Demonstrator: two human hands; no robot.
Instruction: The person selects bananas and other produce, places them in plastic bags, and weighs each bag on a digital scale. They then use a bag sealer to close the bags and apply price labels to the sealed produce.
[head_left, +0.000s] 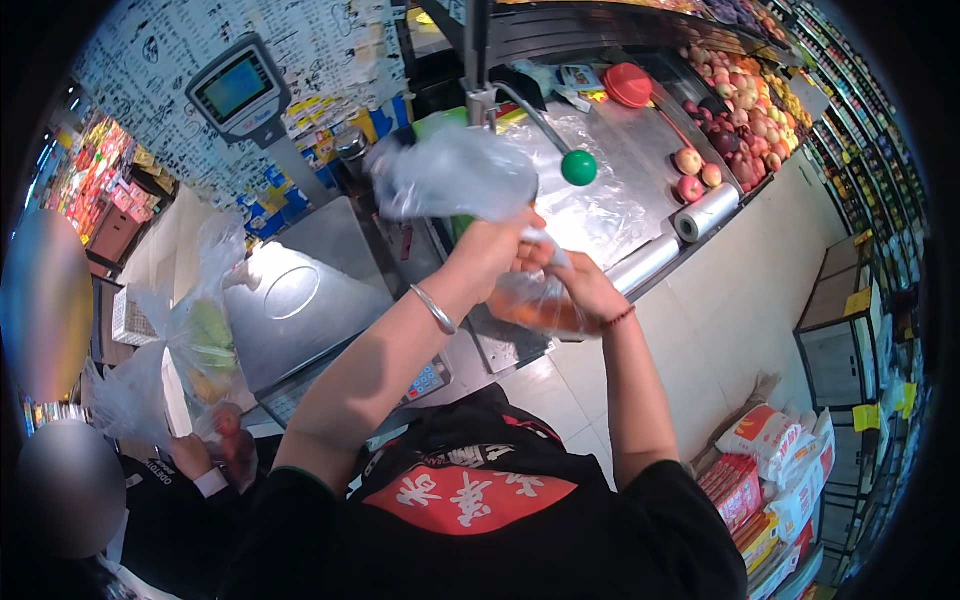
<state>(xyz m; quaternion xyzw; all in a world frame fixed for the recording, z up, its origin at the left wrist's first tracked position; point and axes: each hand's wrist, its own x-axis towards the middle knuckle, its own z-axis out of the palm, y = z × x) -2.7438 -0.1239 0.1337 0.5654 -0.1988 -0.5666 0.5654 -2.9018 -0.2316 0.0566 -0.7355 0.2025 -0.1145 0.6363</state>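
My left hand (492, 250) grips the twisted neck of a clear plastic bag (455, 172), whose loose top balloons above it. Just below and to the right, my right hand (580, 290) closes around the bag's lower part (528, 305), where something orange shows through the film. Both hands touch each other over a metal counter (620, 150). A silver bangle circles my left wrist and a red cord my right wrist.
A weighing scale with a steel platter (300, 290) and raised display (240, 90) stands at left. Another person at lower left holds a bag of produce (195, 350). Plastic bag rolls (705, 212), peaches (697, 172), a red lid (628, 84), a green-knobbed lever (578, 167) and stacked packages (770, 470) surround.
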